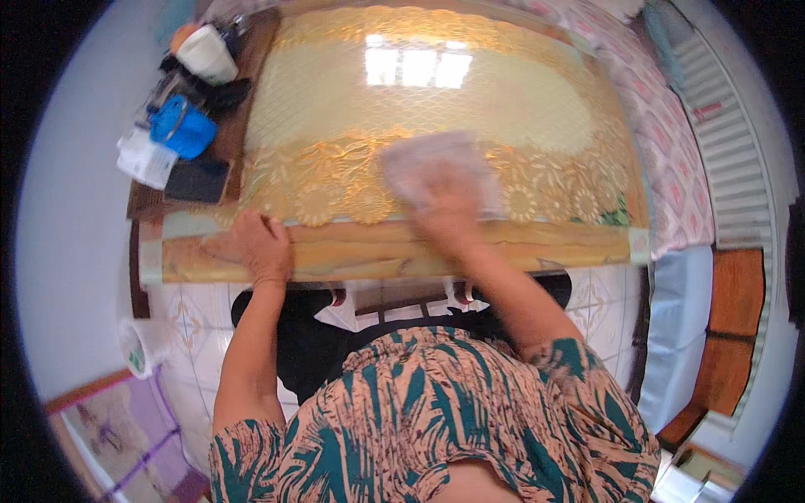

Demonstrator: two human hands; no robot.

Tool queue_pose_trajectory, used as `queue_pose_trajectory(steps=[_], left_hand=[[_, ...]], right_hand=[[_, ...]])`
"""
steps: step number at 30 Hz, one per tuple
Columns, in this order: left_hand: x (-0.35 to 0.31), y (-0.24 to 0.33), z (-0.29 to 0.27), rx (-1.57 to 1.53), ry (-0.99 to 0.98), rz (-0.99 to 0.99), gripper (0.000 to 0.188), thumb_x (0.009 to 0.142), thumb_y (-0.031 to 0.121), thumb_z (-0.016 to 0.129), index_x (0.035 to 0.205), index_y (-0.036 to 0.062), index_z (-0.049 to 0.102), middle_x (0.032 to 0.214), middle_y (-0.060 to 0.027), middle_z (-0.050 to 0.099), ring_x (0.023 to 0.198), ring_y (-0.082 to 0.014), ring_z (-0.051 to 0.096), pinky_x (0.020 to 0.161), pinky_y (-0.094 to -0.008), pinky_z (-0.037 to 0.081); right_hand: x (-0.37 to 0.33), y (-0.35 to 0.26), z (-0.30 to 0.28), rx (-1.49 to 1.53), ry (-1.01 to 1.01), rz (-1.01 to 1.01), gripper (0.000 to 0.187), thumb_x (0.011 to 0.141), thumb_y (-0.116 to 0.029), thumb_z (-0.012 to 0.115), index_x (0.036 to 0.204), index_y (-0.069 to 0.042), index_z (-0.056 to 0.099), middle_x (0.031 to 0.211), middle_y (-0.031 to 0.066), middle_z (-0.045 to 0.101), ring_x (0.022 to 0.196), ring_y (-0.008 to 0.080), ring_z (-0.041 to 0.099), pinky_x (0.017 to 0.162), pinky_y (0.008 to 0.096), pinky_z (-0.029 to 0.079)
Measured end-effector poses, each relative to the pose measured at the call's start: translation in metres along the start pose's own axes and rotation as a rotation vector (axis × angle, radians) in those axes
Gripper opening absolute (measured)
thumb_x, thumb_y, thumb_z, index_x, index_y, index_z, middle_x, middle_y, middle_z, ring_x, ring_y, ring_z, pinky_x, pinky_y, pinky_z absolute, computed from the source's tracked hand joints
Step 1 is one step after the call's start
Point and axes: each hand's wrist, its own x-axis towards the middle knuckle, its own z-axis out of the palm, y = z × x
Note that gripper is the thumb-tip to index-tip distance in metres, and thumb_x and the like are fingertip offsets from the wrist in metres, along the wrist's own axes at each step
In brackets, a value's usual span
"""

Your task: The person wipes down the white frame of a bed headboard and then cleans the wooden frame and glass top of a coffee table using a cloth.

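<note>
At the near edge of a table [394, 256] covered with a glossy gold lace-pattern cover [436, 109], a person in a teal-and-peach print top presses a pale cloth [436, 163] flat under the right hand [449, 210], fingers spread and bearing down on the cloth; the cloth is blurred, so its exact outline is unclear. The left hand [260, 243] rests open on the table's front rim, holding nothing and seemingly steadying the body. A white cup [205, 54] and a blue lid-like object [183, 126] sit well apart at the far left corner. Wiping well here likely means keeping the palm flat, strokes overlapping, and pressure even so the cloth does not bunch.
</note>
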Motion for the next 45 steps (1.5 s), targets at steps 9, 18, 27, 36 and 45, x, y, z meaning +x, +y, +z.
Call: queue_pose_trajectory(steps=[9, 18, 27, 36, 45], left_hand=[[-0.008, 0.006, 0.013, -0.031, 0.001, 0.062, 0.017, 0.082, 0.015, 0.055, 0.091, 0.0018, 0.05, 0.095, -0.0192, 0.051, 0.094, -0.0373, 0.048, 0.086, -0.046, 0.037], [-0.011, 0.006, 0.017, 0.059, -0.022, 0.073, 0.018, 0.081, 0.013, 0.056, 0.092, 0.0003, 0.049, 0.097, -0.0196, 0.05, 0.097, -0.0377, 0.047, 0.088, -0.0472, 0.036], [0.024, 0.053, 0.025, 0.125, -0.052, 0.237, 0.048, 0.08, 0.014, 0.058, 0.124, -0.0021, 0.045, 0.124, -0.0236, 0.049, 0.121, -0.0394, 0.041, 0.104, -0.0464, 0.03], [0.033, 0.202, 0.098, 0.015, -0.002, 0.243, 0.049, 0.083, 0.023, 0.057, 0.127, 0.007, 0.046, 0.132, -0.0157, 0.046, 0.123, -0.0344, 0.04, 0.103, -0.0471, 0.031], [0.034, 0.227, 0.074, 0.013, -0.094, 0.193, 0.044, 0.083, 0.022, 0.056, 0.123, 0.0062, 0.047, 0.132, -0.0141, 0.045, 0.123, -0.0341, 0.041, 0.102, -0.0468, 0.032]], right_hand=[[-0.07, 0.006, -0.024, 0.062, -0.128, -0.093, 0.069, 0.069, -0.036, 0.067, 0.134, -0.023, 0.048, 0.147, 0.0102, 0.034, 0.138, 0.0308, 0.026, 0.11, 0.0549, 0.016], [-0.171, 0.256, -0.167, -0.437, -0.007, 0.877, 0.066, 0.081, -0.041, 0.057, 0.142, -0.023, 0.038, 0.148, 0.0109, 0.032, 0.137, 0.0298, 0.027, 0.106, 0.0538, 0.021], [-0.116, 0.105, -0.1, -0.24, 0.134, 0.158, 0.06, 0.073, -0.032, 0.064, 0.13, -0.019, 0.053, 0.14, 0.0124, 0.043, 0.13, 0.0327, 0.038, 0.103, 0.0513, 0.028], [-0.139, 0.235, -0.157, -0.313, 0.036, 0.603, 0.072, 0.074, -0.043, 0.063, 0.139, -0.021, 0.042, 0.147, 0.0124, 0.034, 0.136, 0.0308, 0.03, 0.104, 0.0535, 0.024], [-0.094, 0.331, -0.141, -0.511, 0.152, 0.797, 0.06, 0.082, -0.042, 0.057, 0.138, -0.021, 0.044, 0.143, 0.0117, 0.039, 0.133, 0.0298, 0.032, 0.102, 0.0549, 0.026]])
